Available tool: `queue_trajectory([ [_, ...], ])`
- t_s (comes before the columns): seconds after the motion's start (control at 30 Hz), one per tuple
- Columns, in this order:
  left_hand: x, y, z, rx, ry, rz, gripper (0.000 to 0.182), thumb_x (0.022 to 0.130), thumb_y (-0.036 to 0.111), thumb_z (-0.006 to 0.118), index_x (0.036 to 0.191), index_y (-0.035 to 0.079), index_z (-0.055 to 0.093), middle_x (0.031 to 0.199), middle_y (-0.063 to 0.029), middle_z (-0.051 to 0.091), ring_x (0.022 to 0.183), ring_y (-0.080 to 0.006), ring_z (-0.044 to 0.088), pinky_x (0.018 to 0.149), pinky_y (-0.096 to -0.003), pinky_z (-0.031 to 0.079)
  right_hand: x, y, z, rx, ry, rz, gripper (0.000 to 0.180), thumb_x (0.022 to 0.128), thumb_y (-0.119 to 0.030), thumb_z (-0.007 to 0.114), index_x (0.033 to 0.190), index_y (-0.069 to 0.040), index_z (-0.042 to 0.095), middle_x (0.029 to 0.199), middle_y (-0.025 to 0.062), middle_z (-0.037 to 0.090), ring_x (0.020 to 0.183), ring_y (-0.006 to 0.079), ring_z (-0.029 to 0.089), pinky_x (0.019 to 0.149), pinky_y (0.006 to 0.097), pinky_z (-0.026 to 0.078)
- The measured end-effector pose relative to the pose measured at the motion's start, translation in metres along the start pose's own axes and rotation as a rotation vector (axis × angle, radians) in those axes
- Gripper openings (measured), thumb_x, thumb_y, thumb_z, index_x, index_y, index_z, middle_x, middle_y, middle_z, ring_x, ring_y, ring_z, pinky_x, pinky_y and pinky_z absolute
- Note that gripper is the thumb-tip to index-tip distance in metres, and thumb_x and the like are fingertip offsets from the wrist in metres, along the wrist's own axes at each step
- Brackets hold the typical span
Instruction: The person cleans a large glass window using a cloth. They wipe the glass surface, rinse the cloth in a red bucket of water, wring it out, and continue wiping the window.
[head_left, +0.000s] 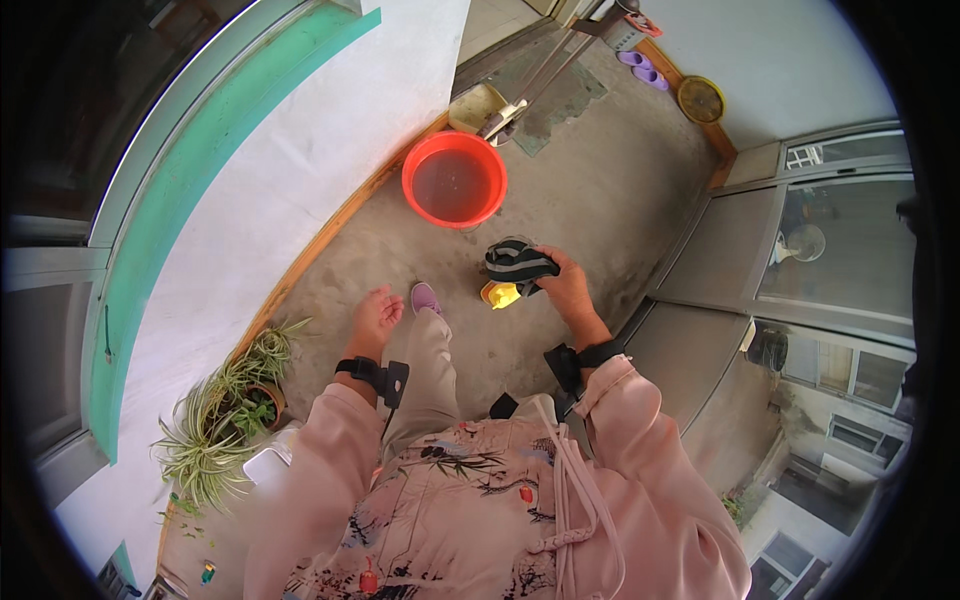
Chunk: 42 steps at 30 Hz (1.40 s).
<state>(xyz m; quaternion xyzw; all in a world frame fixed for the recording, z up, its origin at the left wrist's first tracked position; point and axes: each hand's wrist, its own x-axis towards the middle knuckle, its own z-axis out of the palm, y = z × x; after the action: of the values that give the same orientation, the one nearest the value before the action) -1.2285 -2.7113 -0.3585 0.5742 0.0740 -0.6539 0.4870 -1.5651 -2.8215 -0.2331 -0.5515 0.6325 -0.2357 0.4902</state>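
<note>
My right hand (568, 281) grips a dark item with grey stripes (519, 262), possibly a soft shoe or a folded cloth; its exact kind is unclear. A yellow object (502, 295) shows just below that item, partly covered by it. Palm up, my left hand (377, 311) holds nothing, its fingers loosely curled and apart. Beside it on the concrete floor is my foot in a purple shoe (426, 298). Ahead, a red plastic basin (493, 206) stands near the white wall, with cloudy water (452, 186) inside.
Mops (506, 124) lean behind the basin, by a pale tub (474, 105). Spider plants (217, 420) line the left wall. Purple clogs (646, 71) and a round yellow-rimmed object (701, 100) sit at the far wall. Glazed metal panels (720, 255) run along the right.
</note>
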Motion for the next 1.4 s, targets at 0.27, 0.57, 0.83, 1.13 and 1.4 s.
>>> queue_trajectory([
  [0.27, 0.055, 0.036, 0.058, -0.053, 0.036, 0.152, 0.023, 0.093, 0.014, 0.053, 0.115, 0.006, 0.053, 0.090, -0.0116, 0.064, 0.080, -0.0201, 0.062, 0.071, -0.0310, 0.051, 0.224, 0.028, 0.068, 0.072, -0.233, -0.166, 0.058, 0.069, -0.003, 0.071, 0.125, -0.009, 0.056, 0.110, 0.0161, 0.067, 0.105, 0.0264, 0.064, 0.090, 0.0324, 0.049],
  [0.57, 0.123, -0.053, 0.117, -0.413, 0.132, 0.138, 0.023, 0.093, 0.010, 0.050, 0.115, 0.004, 0.052, 0.096, -0.0163, 0.066, 0.083, -0.0233, 0.064, 0.076, -0.0336, 0.053, 0.419, 0.197, 0.182, -0.460, -0.453, -0.104, 0.038, 0.080, -0.011, 0.059, 0.117, -0.018, 0.065, 0.113, 0.0185, 0.064, 0.103, 0.0347, 0.062, 0.092, 0.0387, 0.048],
  [0.83, 0.206, -0.054, 0.143, -0.328, 0.060, 0.159, 0.023, 0.094, 0.010, 0.050, 0.116, 0.004, 0.054, 0.098, -0.0143, 0.066, 0.088, -0.0219, 0.063, 0.082, -0.0328, 0.051, 0.467, 0.254, 0.247, -1.039, -0.709, -0.009, 0.047, 0.087, -0.018, 0.052, 0.134, -0.023, 0.051, 0.144, 0.0135, 0.036, 0.134, 0.0426, 0.033, 0.095, 0.0742, 0.031],
  [1.13, 0.275, -0.050, 0.193, -0.474, 0.222, 0.071, 0.044, 0.094, 0.025, 0.056, 0.132, 0.008, 0.044, 0.108, -0.0141, 0.063, 0.095, -0.0270, 0.061, 0.092, -0.0405, 0.049, 0.458, 0.221, 0.230, -0.534, -0.657, -0.231, 0.023, 0.077, -0.007, 0.058, 0.098, -0.007, 0.066, 0.091, 0.0142, 0.069, 0.091, 0.0393, 0.066, 0.078, 0.0418, 0.053],
  [1.4, 0.369, -0.086, 0.204, -0.787, 0.020, 0.132, 0.042, 0.092, 0.035, 0.059, 0.123, 0.007, 0.054, 0.114, -0.0133, 0.063, 0.104, -0.0340, 0.061, 0.092, -0.0518, 0.049, 0.375, 0.153, 0.101, 0.126, -1.072, -0.102, 0.036, 0.074, 0.004, 0.055, 0.109, -0.003, 0.059, 0.102, 0.0054, 0.063, 0.096, 0.0134, 0.059, 0.087, 0.0278, 0.048],
])
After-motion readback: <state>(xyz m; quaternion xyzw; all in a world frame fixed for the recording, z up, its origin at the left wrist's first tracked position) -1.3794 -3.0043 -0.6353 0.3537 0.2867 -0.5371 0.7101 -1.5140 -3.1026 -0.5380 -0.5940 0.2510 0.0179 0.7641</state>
